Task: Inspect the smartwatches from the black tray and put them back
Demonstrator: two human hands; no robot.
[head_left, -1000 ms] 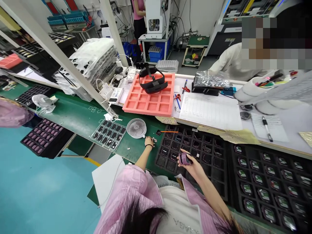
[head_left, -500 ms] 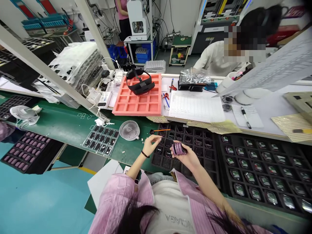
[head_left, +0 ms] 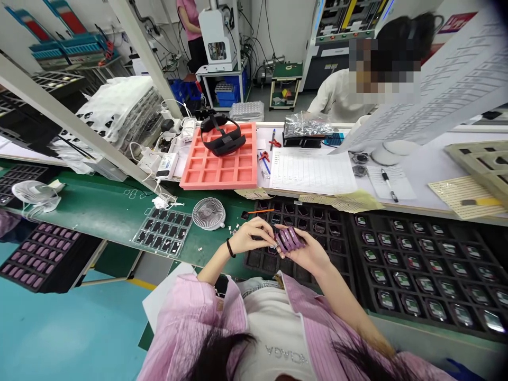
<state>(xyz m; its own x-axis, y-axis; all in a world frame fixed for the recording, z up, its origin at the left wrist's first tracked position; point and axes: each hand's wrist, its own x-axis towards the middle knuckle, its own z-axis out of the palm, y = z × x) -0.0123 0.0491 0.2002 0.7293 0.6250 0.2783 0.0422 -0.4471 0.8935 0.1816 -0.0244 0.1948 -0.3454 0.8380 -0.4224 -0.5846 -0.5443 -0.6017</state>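
Observation:
My right hand is closed round a short stack of purple device casings, held tilted above the black foam tray. My left hand meets the stack's left end, its thumb and fingertips pinched together there. Something small and pale shows at those fingertips, too small to name. Under both hands lies the black foam tray, with dark casings in several of its pockets. A thin orange-handled brush rests across the tray's far left corner.
At right is a second black tray of casings with green boards. A small white fan and a clear tray of black parts stand left. On the shelf are a pink foam tray, headset and paper form. A co-worker sits opposite.
My left hand has moved right and down from above the tray to the stack, its fingers now closed at the stack's end. My right hand still holds the casings, now more tilted.

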